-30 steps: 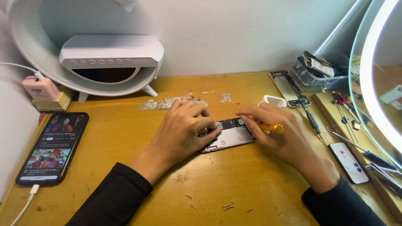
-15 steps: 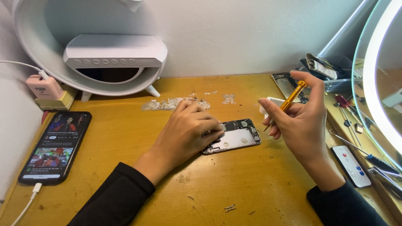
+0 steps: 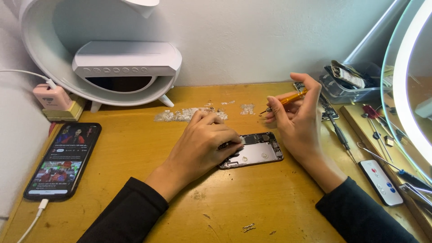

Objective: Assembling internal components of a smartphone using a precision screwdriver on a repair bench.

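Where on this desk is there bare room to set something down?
Bare wood lies between the charging phone and the left hand, and along the near edge below the opened phone. The right side by the right hand is crowded with screwdrivers, a remote and a tray.

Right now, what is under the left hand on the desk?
The left hand rests on the near-left end of the opened phone, pressing it on the wooden desk. The phone's right part shows inner parts; the end beneath the fingers is covered.
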